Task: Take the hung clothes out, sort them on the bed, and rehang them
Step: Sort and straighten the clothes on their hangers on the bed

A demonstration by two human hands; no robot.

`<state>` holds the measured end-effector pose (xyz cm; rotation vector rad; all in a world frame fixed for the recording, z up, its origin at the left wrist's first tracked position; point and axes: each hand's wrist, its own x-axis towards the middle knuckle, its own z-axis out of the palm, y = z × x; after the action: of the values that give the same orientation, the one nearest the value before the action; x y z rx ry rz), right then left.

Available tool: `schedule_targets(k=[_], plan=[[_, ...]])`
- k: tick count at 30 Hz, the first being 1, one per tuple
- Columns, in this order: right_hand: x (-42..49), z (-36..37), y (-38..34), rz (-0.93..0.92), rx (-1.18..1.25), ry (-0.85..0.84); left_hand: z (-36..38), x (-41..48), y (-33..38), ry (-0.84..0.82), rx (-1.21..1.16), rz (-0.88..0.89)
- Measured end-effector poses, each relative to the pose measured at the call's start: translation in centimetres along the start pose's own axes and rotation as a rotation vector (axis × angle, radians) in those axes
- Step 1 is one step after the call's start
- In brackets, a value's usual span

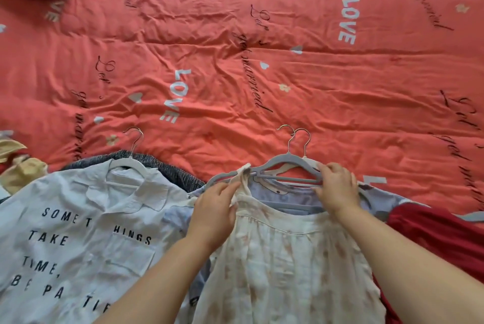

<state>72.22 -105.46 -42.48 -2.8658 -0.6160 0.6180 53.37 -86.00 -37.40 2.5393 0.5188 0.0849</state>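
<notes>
Left hand [216, 209] pinches dress [288, 266] strap, right hand [337, 187] holds hanger [275, 160] at bed [262, 61] near edge; the thin strap could slip off.

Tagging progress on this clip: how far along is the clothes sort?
Done: clothes are out on the coral quilt, the white slogan shirt lying on its white hanger. In hand: left grip pinches a strap of the cream floral top; right grip holds its grey hanger. Left, seemingly: the red garment, then rehanging everything.
</notes>
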Motion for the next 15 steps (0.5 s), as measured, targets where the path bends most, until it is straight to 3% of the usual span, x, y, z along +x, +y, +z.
schedule_targets(k=[6, 15], plan=[[-4.3, 0.9, -1.9, -0.154, 0.108, 0.001, -0.9, -1.3, 0.1, -0.069, 0.003, -0.09], [-10.5, -2.4, -5.8, -0.298, 0.186, 0.085, -6.2, -3.2, 2.7, 0.007, 0.098, -0.082]])
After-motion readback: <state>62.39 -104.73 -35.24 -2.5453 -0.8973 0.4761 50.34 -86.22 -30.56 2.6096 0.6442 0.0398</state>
